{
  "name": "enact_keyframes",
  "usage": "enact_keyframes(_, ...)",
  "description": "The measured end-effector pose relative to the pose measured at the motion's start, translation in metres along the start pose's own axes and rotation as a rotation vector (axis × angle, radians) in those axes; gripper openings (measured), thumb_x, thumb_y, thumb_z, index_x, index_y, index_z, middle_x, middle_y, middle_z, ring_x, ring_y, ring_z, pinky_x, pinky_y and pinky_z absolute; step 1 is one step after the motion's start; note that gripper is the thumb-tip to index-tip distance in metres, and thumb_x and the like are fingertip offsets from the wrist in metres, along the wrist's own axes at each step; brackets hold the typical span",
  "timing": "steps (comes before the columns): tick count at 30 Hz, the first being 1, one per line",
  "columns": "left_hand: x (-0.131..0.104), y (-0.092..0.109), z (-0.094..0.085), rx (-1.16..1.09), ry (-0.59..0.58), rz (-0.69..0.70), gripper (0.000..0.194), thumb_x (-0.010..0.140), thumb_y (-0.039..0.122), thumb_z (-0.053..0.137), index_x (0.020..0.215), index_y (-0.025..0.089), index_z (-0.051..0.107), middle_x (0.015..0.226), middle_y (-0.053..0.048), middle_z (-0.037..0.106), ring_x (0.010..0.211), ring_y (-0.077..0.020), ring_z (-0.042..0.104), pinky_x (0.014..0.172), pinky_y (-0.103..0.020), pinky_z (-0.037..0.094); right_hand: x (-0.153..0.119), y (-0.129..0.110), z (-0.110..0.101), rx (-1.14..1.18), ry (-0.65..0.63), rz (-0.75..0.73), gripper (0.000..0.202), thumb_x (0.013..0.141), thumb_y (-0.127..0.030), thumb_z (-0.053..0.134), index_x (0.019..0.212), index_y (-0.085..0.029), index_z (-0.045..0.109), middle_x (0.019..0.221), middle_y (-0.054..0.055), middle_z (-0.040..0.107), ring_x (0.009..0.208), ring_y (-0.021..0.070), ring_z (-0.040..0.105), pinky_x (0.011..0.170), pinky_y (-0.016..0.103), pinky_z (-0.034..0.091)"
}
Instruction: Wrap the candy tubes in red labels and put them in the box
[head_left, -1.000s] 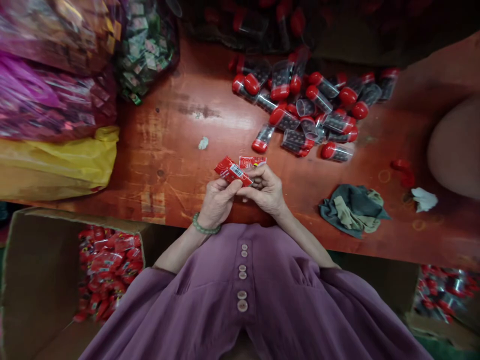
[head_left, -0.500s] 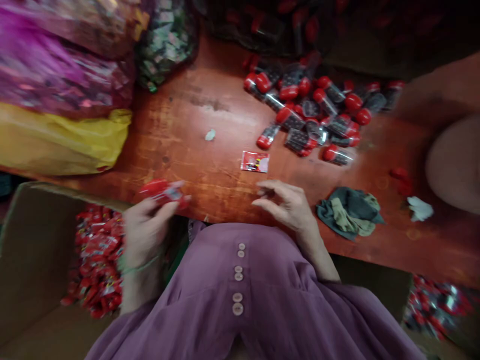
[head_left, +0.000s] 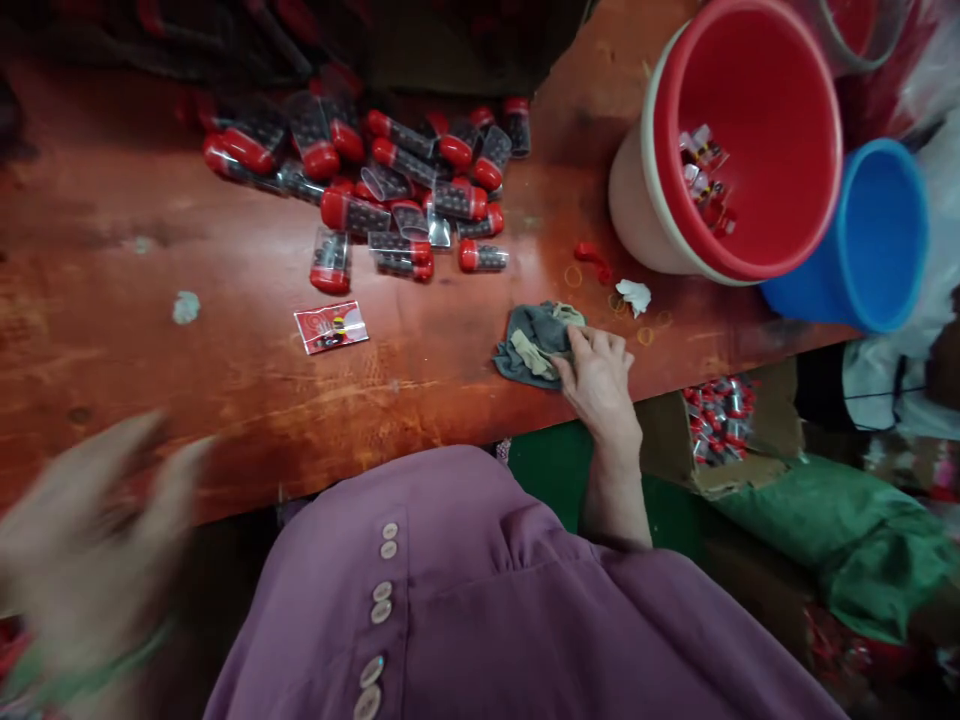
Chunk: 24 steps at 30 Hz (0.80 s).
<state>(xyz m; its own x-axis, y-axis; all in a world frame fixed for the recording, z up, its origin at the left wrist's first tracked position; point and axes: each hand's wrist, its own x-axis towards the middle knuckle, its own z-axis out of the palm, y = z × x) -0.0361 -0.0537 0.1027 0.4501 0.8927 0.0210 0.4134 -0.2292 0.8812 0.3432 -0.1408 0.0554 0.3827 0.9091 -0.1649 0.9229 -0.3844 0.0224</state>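
Observation:
My left hand (head_left: 97,530), smeared by motion, is at the lower left by the table edge, with thumb and fingers apart and nothing visible between them. My right hand (head_left: 600,380) has its fingertips on the right side of a crumpled grey-green cloth (head_left: 529,345) near the table's front edge. Left of the cloth lies a flat red printed packet (head_left: 331,327). Behind the packet is a pile of clear tubes with red caps and dark beads (head_left: 356,212).
On the right stand a red bucket (head_left: 757,140) nested in a white one and a blue bucket (head_left: 881,235). A white scrap (head_left: 634,296) and rubber bands lie before them. Below the table is a box of red-capped items (head_left: 720,415).
The view has turned right, bringing the buckets into sight. My left hand no longer shows the red item it held. My right hand has moved right onto the cloth.

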Motion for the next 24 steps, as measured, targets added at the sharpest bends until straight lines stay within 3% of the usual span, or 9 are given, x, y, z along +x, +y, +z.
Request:
enact_keyframes(1,0.016,-0.001,0.022,0.073,0.057,0.041,0.05,0.09,0.027,0.061,0.138,0.04,0.053,0.131,0.001,0.067,0.122,-0.033,0.062,0.094,-0.056,0.055,0.001,-0.001,0.004,-0.007,0.008,0.006,0.048,0.095,-0.032,0.049,0.138,-0.012,0.055,0.129,0.021,0.061,0.113,0.0378,0.049,0.089,0.053,0.042)
enact_keyframes(2,0.033,-0.003,0.05,0.219,0.089,0.257,0.04,0.088,0.032,0.067,0.128,0.028,0.064,0.118,-0.005,0.074,0.105,-0.0306,0.069,0.086,-0.051,0.059,0.002,0.0,0.009,-0.012,0.022,0.012,0.046,0.095,-0.03,0.047,0.136,-0.012,0.058,0.124,0.02,0.062,0.111,0.0369,0.049,0.088,0.052,0.041)
enact_keyframes(4,0.069,-0.002,0.115,0.335,-0.174,0.538,0.041,0.092,0.035,0.064,0.125,0.01,0.064,0.122,-0.015,0.071,0.113,-0.0289,0.067,0.096,-0.047,0.057,0.005,0.002,0.016,-0.021,0.058,0.01,0.04,0.096,-0.026,0.044,0.127,-0.015,0.065,0.111,0.017,0.066,0.105,0.0342,0.05,0.088,0.049,0.037)
enact_keyframes(7,0.106,0.002,0.197,0.538,-0.305,0.735,0.041,0.097,0.024,0.055,0.133,0.004,0.057,0.143,-0.019,0.058,0.137,-0.0316,0.051,0.113,-0.053,0.045,0.01,0.01,0.022,-0.037,0.132,-0.028,0.034,0.094,-0.024,0.044,0.108,-0.017,0.074,0.09,0.013,0.066,0.093,0.0296,0.05,0.087,0.046,0.034)
enact_keyframes(11,0.12,0.004,0.242,0.635,-0.351,0.842,0.03,0.097,0.011,0.046,0.118,0.004,0.067,0.123,-0.017,0.071,0.124,-0.0252,0.062,0.117,-0.049,0.042,0.015,0.023,0.022,-0.044,0.206,-0.08,0.026,0.089,-0.027,0.051,0.083,-0.016,0.073,0.075,0.01,0.062,0.082,0.0261,0.048,0.086,0.045,0.032)
enact_keyframes(14,0.126,0.003,0.244,0.594,-0.318,0.858,0.029,0.095,0.007,0.045,0.089,0.013,0.073,0.084,-0.008,0.076,0.09,-0.0196,0.071,0.117,-0.051,0.041,0.016,0.035,0.014,-0.061,0.201,-0.111,0.024,0.087,-0.03,0.055,0.07,-0.017,0.066,0.068,0.008,0.06,0.076,0.0243,0.048,0.084,0.044,0.032)
enact_keyframes(17,0.13,0.0,0.219,0.525,-0.209,0.788,0.031,0.099,0.02,0.047,0.078,0.016,0.069,0.068,-0.003,0.07,0.074,-0.0175,0.067,0.114,-0.057,0.041,0.018,0.04,-0.003,-0.069,0.217,-0.12,0.027,0.089,-0.038,0.055,0.073,-0.018,0.064,0.069,0.008,0.062,0.073,0.0251,0.051,0.08,0.043,0.034)
enact_keyframes(20,0.119,-0.013,0.166,0.468,-0.079,0.699,0.03,0.1,0.035,0.049,0.087,0.015,0.067,0.077,-0.004,0.071,0.077,-0.0171,0.067,0.114,-0.055,0.042,0.022,0.024,-0.02,0.096,0.275,-0.195,0.028,0.094,-0.042,0.052,0.092,-0.019,0.067,0.081,0.009,0.069,0.075,0.026,0.058,0.074,0.039,0.038)
enact_keyframes(24,0.086,-0.045,0.09,0.6,0.016,0.442,0.03,0.095,0.03,0.059,0.116,0.01,0.063,0.113,-0.016,0.072,0.107,-0.026,0.068,0.106,-0.049,0.051,0.046,-0.049,-0.028,0.327,0.232,-0.472,0.023,0.098,-0.032,0.051,0.086,-0.019,0.067,0.08,0.007,0.069,0.075,0.0214,0.061,0.071,0.033,0.042)
